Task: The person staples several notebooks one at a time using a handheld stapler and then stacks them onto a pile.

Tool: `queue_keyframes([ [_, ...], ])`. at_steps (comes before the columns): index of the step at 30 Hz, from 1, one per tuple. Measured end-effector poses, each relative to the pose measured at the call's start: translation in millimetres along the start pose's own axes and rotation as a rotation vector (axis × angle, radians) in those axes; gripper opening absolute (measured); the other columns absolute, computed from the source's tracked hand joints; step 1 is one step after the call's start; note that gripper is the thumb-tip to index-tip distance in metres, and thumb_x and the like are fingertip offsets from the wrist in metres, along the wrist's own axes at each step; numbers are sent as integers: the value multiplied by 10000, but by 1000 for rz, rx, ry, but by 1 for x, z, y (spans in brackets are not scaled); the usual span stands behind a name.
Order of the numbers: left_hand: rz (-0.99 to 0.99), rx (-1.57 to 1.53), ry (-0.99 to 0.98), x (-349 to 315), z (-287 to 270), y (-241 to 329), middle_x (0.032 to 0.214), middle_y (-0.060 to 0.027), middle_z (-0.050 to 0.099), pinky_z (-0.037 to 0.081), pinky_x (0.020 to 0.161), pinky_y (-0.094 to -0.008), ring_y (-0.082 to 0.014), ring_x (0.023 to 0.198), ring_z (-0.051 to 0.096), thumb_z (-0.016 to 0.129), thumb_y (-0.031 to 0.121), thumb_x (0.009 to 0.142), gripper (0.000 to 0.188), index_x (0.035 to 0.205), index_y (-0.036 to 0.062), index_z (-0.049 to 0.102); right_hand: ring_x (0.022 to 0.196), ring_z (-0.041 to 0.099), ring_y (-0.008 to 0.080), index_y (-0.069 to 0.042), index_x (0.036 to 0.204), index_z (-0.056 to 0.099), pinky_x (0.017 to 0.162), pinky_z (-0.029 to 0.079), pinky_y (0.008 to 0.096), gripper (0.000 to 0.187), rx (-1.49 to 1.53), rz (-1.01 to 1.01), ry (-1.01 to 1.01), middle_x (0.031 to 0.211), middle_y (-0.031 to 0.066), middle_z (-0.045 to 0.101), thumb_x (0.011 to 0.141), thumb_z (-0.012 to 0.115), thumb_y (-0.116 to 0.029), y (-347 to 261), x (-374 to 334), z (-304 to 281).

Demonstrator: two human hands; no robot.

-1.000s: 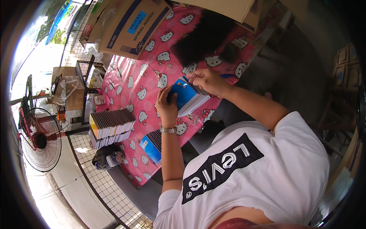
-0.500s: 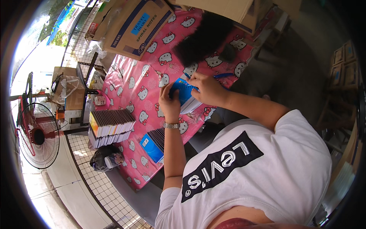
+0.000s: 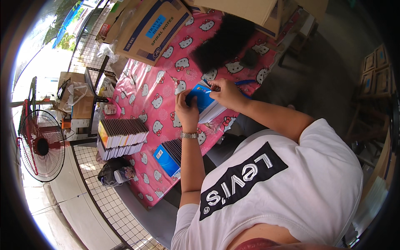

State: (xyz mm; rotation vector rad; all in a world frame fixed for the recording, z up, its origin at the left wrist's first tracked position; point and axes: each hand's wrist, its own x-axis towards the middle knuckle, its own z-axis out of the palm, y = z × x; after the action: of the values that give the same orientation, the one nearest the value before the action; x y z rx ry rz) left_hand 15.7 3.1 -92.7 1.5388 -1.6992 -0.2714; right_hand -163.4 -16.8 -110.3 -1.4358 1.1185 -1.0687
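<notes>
Taking the blue notebook [image 3: 201, 100] as my clock centre: it's just above mid-view over the pink table cover [image 3: 171, 87], held in the left hand [image 3: 187, 110], cover facing up, page block [image 3: 212, 115] showing along its lower edge. The left hand sits at 8-9 o'clock, partly curled on the book, thumb across the cover, and I get the same hold on the feed half a second back. The right hand [image 3: 227, 93], at 2 o'clock, is what changes: half a second ago I see it laid over the cover's right part; now it's pulled off that area, exposing more blue, fingers bunched at the 1 o'clock edge. They're tightly curled and at the book, but I can't tell whether they pinch page, cover or anything else. A blue item [image 3: 246, 85] of unclear kind lies beyond that wrist, also 2 o'clock. Black pile [image 3: 225, 41] at 1, cardboard box [image 3: 152, 35] at 11, dark-spined notebook stack [image 3: 123, 137] at 8, second blue set [image 3: 168, 158] at 7, beside the left forearm. All of those hold position on the table; I read their small frame shift as head motion.
</notes>
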Motion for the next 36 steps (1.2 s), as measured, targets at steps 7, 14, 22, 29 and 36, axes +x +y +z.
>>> queue_keyframes([
  [7,17,-23,11,0,-1,1,992,-128,651,512,810,-375,-310,926,647,682,-21,764,255,1013,31,655,839,661,283,44,1080,682,768,530,352,345,-230,-352,99,922,184,628,754,668,-68,-2,-7,4],
  [14,41,-39,46,-1,1,-2,1049,-126,640,493,855,-392,-321,990,621,698,2,756,316,1063,47,640,864,677,275,22,1084,616,754,537,360,366,-77,-81,-58,952,191,656,743,698,-81,-5,18,-8],
  [22,495,445,-259,-7,-13,45,1103,-116,614,485,868,-409,-319,994,590,803,303,742,498,1140,72,613,860,632,229,-58,1233,507,657,557,429,541,98,359,-267,1011,149,606,733,711,-77,-23,55,-26],
  [29,321,354,-252,-5,-18,32,1030,-100,664,542,720,-390,-304,870,668,810,254,739,461,1114,80,607,593,515,109,-18,1223,488,478,423,296,451,280,396,-345,1040,171,646,824,669,-126,-49,47,-30],
  [36,140,203,-184,-9,-18,29,928,-128,682,542,653,-411,-325,778,678,780,282,781,388,1049,68,597,441,309,22,-13,1215,469,402,283,197,436,736,594,-533,965,170,657,868,644,-211,-51,52,-37],
])
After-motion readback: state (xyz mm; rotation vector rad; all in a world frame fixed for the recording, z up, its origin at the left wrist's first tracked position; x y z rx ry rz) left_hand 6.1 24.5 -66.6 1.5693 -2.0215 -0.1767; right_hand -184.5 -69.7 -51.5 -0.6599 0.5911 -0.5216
